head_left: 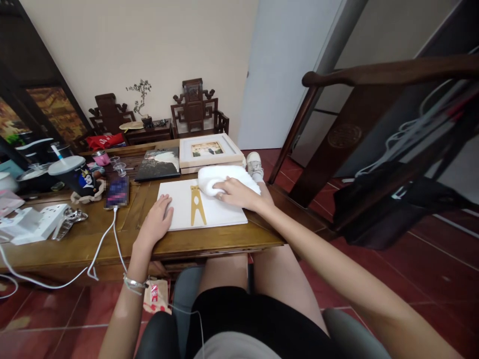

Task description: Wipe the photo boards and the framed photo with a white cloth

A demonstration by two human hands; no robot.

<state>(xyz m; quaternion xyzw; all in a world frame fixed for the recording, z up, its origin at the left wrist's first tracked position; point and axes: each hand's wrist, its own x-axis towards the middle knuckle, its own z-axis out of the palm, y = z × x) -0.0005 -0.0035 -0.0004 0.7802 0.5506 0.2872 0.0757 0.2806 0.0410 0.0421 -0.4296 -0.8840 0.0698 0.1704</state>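
Note:
A flat white board (224, 216) lies near the front edge of the wooden table, with a gold, A-shaped figure (196, 207) on its face. My left hand (156, 219) rests flat at the board's left edge, fingers stretched out and holding nothing. In my right hand (234, 192) is a bunched white towel (224, 174), pressed onto the upper right part of the board. Some of the towel hangs past the board's far edge, and it hides that corner.
Behind the board are a framed picture (211, 149) and a dark panel (159, 163). To the left lie a phone (117, 193) on a white cable, a lidded cup (73, 174) and a power strip (48, 222). A wooden chair (337, 134) stands at the right.

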